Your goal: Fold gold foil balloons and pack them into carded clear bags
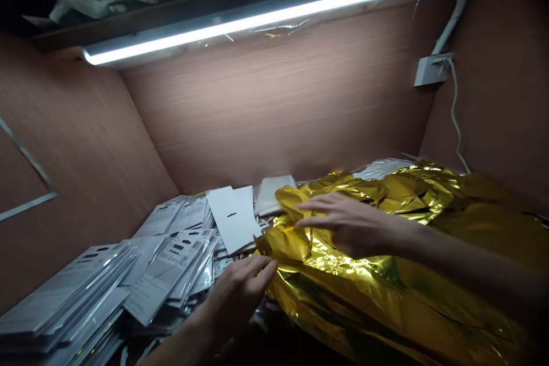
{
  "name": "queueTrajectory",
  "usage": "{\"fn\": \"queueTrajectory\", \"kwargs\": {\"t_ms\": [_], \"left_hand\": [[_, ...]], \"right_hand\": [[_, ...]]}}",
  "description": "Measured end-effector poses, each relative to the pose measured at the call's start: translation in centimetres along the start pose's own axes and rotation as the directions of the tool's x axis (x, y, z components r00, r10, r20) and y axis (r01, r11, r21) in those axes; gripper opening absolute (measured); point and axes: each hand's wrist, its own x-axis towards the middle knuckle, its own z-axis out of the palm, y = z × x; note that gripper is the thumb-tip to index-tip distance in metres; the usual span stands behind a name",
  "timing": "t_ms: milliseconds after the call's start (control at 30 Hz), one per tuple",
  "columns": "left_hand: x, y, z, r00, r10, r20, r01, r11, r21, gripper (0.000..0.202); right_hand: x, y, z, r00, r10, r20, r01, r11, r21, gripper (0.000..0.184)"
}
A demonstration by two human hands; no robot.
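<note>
Right hand [347, 223] is down open, fingers spread across the crumpled gold foil sheet [369, 309] filling the lower right; left hand [235, 297] curls at its edge, grip unclear, just beside stacked white card packets [167, 263] at lower left.

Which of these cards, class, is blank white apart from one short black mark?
The plain white card at the back of the pile, beside the gold foil. The other cards carry printed text and dark bars; this one shows only that mark.
</note>
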Motion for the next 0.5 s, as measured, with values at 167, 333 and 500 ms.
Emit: {"fn": "queueTrajectory", "kwargs": {"t_ms": [167, 333, 500], "left_hand": [[-1.7, 0.8, 1.7, 0.999, -0.028, 0.045, 0.031, 0.997, -0.068, 0.025], [-2.9, 0.8, 3.4, 0.990, -0.075, 0.117, 0.094, 0.982, -0.164, 0.014], [-3.3, 0.7, 3.9, 0.984, -0.153, 0.095, 0.173, 0.954, -0.246, 0.014]], "right_hand": [[5.4, 0.4, 5.6, 0.962, -0.146, 0.232, 0.152, 0.988, -0.009, 0.083], [3.8, 2.4, 5.4, 0.956, -0.062, 0.287, 0.130, 0.966, -0.223, 0.042], [-1.4, 4.7, 3.8, 0.966, 0.119, 0.231, -0.060, 0.967, -0.248, 0.028]]}}
